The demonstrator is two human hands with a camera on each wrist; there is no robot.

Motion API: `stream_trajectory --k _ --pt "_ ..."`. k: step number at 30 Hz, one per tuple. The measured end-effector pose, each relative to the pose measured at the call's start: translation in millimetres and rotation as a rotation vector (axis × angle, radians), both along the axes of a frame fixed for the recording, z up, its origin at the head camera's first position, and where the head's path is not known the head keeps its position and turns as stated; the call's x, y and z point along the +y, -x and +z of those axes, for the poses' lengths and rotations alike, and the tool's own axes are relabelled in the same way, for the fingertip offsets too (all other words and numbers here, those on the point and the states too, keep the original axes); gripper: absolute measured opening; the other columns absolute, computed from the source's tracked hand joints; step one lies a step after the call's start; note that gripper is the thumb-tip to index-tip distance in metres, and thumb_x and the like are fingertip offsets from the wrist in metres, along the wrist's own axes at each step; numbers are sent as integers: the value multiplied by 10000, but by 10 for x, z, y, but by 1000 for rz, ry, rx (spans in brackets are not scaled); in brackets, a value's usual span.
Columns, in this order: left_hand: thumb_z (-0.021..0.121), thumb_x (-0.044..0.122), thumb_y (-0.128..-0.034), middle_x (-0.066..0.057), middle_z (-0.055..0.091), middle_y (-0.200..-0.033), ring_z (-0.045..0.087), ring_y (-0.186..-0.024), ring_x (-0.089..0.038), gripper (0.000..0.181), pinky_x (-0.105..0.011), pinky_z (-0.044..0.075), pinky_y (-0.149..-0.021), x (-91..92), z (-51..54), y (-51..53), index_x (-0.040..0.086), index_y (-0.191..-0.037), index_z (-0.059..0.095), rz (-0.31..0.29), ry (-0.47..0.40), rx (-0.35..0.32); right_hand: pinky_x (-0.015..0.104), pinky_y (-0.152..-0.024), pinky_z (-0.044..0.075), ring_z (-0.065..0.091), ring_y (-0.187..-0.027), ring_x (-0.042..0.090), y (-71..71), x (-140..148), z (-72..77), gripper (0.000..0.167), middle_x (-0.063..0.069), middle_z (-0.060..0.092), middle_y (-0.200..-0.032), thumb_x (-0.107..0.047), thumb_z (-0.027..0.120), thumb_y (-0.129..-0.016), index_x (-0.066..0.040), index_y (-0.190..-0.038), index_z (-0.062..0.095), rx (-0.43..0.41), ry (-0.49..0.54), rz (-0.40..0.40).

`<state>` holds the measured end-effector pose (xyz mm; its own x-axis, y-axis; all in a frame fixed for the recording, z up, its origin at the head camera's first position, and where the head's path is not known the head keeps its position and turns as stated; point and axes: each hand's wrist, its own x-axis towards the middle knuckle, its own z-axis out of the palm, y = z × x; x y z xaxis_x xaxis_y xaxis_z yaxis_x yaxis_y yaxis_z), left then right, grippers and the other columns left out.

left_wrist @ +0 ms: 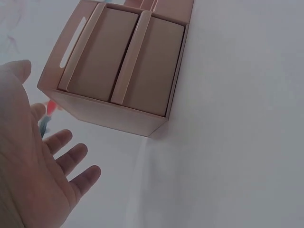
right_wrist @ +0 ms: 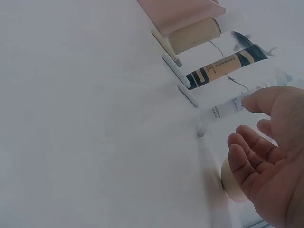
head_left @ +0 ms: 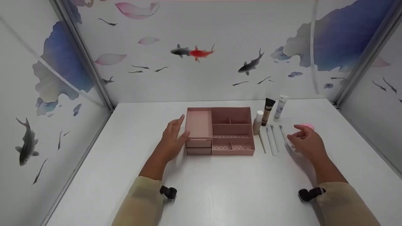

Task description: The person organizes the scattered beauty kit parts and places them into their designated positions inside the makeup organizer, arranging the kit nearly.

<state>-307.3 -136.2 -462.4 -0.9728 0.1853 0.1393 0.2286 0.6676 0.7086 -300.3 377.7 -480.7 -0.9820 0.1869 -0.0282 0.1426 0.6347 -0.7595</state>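
Note slim grey stick-shaped brush (head_left: 282, 131) just left of loosely bent, empty fingers of nearer right hand (head_left: 309, 144), lengthwise front to back on white desk (head_left: 232, 188).

1. One pink plastic organizer (head_left: 199, 124).
2. Two flat-fronted pink drawers (left_wrist: 154, 66).
3. One beige, white-capped cylindrical bottle (head_left: 257, 126).
4. One black-and-tan squeeze tube (head_left: 267, 113); one white squeeze tube (head_left: 280, 108).
5. Four slim, pale sticks (head_left: 270, 142).
6. One rounded pink item (head_left: 308, 126), partly hidden.
7. One bare left hand (head_left: 172, 139), one bare right hand (head_left: 307, 142): two.
8. Two black wrist devices (head_left: 170, 192).
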Motion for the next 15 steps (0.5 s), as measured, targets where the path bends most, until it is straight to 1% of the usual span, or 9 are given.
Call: stream_trajectory --k 2,4,9,11,15 --pt "412 629 -1096 -10 219 -1750 208 -1656 -329 673 -719 256 -1270 -15 -20 -8 510 -1692 124 -11 -11 -18 209 -744 580 693 -1081 288 3 -8 -20 751 184 634 -1359 -467 685 -1026 -113 -1632 417 -27 15 -7" --pt "421 625 -1093 -5 220 -1753 219 -1655 -328 679 -717 258 -1269 -26 -39 -6 488 -1698 145 -17 -16 -23 222 -757 587 708 -1033 274 5 -18 -26 728 184 634 -1363 -448 688 -1029 -115 -1622 431 -55 24 -12" --pt "436 598 -1092 8 284 -1732 378 -1591 -307 656 -685 336 -1244 -63 -64 1 446 -1696 227 -19 -36 -24 249 -773 595 693 -1013 261 18 -30 -48 694 178 636 -1344 -426 704 -1028 -103 -1595 469 -87 53 0" --pt "439 594 -1093 22 315 -1719 433 -1556 -290 647 -662 373 -1228 -65 -68 4 457 -1691 232 -26 -52 -36 246 -772 592 683 -1013 263 23 -23 -64 699 175 635 -1339 -431 701 -1029 -101 -1598 464 -96 54 1" --pt "434 589 -1097 58 345 -1707 460 -1523 -265 637 -638 410 -1205 -55 -96 21 502 -1683 198 -52 -83 -69 226 -769 584 672 -1024 271 15 -1 -91 691 175 644 -1343 -429 686 -1034 -93 -1594 461 -110 29 -3"
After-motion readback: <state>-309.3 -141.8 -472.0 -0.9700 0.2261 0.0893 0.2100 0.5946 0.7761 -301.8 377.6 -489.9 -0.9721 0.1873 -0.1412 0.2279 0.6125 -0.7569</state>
